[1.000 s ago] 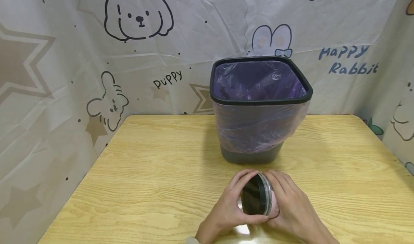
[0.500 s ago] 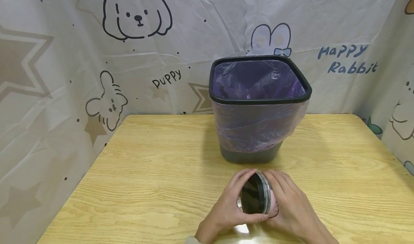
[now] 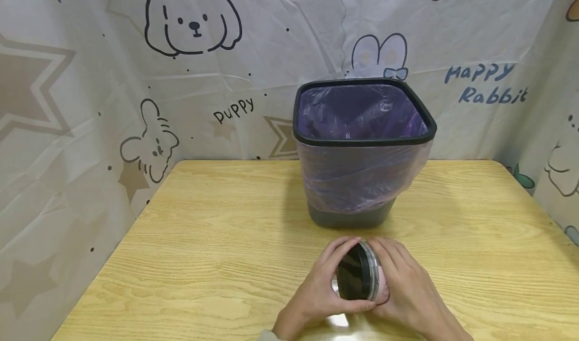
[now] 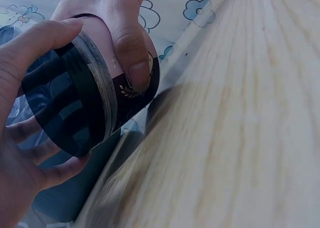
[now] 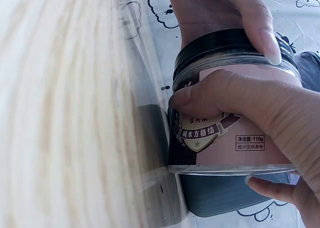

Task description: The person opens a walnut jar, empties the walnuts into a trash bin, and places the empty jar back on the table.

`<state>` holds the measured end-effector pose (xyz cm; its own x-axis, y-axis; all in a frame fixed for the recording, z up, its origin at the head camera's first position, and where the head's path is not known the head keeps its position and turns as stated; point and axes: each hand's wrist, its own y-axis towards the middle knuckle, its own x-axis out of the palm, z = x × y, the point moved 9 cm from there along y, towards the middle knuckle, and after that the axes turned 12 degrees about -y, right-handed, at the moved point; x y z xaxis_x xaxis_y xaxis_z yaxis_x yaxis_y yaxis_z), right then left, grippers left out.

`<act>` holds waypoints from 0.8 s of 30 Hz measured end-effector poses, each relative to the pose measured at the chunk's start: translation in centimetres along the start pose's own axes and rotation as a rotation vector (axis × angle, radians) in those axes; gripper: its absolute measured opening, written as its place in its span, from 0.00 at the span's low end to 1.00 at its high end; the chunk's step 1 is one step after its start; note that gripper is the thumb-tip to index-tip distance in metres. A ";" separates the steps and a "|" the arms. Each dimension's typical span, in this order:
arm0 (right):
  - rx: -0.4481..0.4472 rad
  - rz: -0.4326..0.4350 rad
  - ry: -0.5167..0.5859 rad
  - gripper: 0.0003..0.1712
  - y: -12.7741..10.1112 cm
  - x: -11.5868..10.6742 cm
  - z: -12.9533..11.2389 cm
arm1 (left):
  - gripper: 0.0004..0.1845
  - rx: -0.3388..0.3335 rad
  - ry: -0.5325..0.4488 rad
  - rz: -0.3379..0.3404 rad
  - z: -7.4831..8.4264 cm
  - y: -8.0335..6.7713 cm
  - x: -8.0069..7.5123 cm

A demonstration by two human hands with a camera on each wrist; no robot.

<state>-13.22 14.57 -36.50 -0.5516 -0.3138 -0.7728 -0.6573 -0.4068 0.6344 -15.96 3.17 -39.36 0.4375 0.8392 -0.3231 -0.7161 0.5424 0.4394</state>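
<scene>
A clear round jar with a pink and dark label lies tipped sideways between my hands, low over the table. Its black lid faces left. My left hand grips the lid, thumb on the near side and fingers over the far side. Wrapped round the jar's body is my right hand, its thumb pressed across the label in the right wrist view. Printed characters and "110g" show there. From the left wrist, the glossy lid top appears, with the left fingers spread around its edge.
A grey trash bin with a black rim and a translucent purple liner stands just beyond my hands on the wooden table. Behind and beside the table hangs a cartoon-printed cloth.
</scene>
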 end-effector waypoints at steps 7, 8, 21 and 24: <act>-0.003 0.001 -0.002 0.60 -0.1 -0.1 0.0 | 0.57 0.144 0.100 0.011 1.0 0.0 -0.1; -0.002 0.000 -0.001 0.60 0.0 -0.1 0.0 | 0.57 0.147 0.103 0.011 1.0 -0.1 -0.1; 0.001 0.004 -0.001 0.61 0.0 -0.1 0.0 | 0.57 0.119 0.086 0.002 0.9 0.0 -0.1; 0.000 -0.001 -0.002 0.60 0.0 0.0 0.0 | 0.56 0.118 0.076 0.000 0.8 0.0 -0.1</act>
<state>-13.21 14.62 -36.47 -0.5520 -0.3117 -0.7734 -0.6578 -0.4073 0.6336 -15.51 3.11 -38.63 0.3922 0.8360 -0.3838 -0.6449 0.5474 0.5334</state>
